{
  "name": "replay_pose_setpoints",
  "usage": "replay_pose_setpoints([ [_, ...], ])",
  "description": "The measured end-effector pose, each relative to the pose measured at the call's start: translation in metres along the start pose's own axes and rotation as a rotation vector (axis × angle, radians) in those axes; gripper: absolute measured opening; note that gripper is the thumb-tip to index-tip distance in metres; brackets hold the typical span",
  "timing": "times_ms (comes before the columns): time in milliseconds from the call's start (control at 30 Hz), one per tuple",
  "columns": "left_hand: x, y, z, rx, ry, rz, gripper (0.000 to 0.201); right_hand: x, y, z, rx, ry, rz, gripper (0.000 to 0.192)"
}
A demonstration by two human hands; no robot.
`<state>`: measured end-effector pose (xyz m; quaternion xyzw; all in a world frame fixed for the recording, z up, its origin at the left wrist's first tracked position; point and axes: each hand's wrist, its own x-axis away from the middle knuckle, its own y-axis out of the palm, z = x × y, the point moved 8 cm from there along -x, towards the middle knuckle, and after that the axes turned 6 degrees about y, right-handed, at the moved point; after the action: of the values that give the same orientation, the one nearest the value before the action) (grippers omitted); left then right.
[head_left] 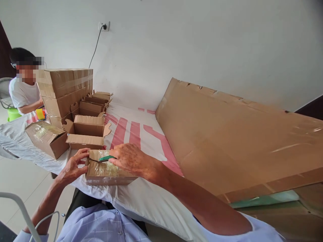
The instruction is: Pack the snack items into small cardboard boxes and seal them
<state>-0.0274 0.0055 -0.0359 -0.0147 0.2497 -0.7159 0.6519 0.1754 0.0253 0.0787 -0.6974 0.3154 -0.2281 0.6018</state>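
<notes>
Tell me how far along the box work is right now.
Done: one taped box lies at the left, and taped boxes are stacked behind. In hand: the left hand steadies a small taped box while the right hand puts a green tool to its top. Left: several open boxes sit behind it, flaps up.

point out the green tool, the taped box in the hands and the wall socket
green tool [106, 158], head view, on its ridged handle
taped box [106, 173], head view, on its taped top face
wall socket [104, 26], head view, on the plugged-in plate
</notes>
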Motion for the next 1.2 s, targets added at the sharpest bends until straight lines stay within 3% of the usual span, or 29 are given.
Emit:
replay_pose_setpoints([
  [233,-0.005,0.0,0.007,-0.048,-0.048,-0.03,0.05,0.011,-0.006,0.028,0.104,0.136,-0.109,0.027],
  [367,-0.006,-0.004,0.006,-0.059,-0.046,-0.029,0.048,0.02,0.001,0.048,0.044,0.112,-0.077,0.027],
  [467,-0.006,-0.008,0.001,-0.061,-0.036,-0.022,0.049,0.042,-0.009,0.081,-0.027,0.157,-0.005,0.025],
  [567,-0.006,-0.008,-0.002,-0.039,-0.032,-0.027,0.051,0.08,-0.018,0.125,-0.235,0.257,0.046,0.027],
  [633,-0.007,-0.005,-0.001,-0.027,-0.029,-0.033,0.052,0.107,-0.015,0.158,-0.39,0.371,0.169,0.035],
  [733,-0.011,-0.003,0.001,-0.019,-0.025,-0.047,0.056,0.14,0.019,0.194,-0.502,0.499,0.439,0.044],
  [833,-0.013,-0.005,0.001,-0.022,-0.028,-0.08,0.066,0.155,0.089,0.212,-0.474,0.562,0.622,0.043],
  [900,-0.014,-0.007,0.0,-0.051,-0.025,-0.112,0.077,0.158,0.138,0.218,-0.373,0.618,0.631,0.041],
  [967,-0.014,-0.008,0.001,-0.093,-0.016,-0.15,0.09,0.162,0.171,0.224,-0.277,0.695,0.645,0.039],
  [1067,-0.013,-0.008,0.006,-0.152,-0.003,-0.21,0.112,0.161,0.183,0.225,-0.233,0.703,0.642,0.039],
  [1200,-0.016,-0.004,0.013,-0.226,-0.005,-0.271,0.125,0.142,0.151,0.207,-0.554,0.552,0.672,0.049],
])
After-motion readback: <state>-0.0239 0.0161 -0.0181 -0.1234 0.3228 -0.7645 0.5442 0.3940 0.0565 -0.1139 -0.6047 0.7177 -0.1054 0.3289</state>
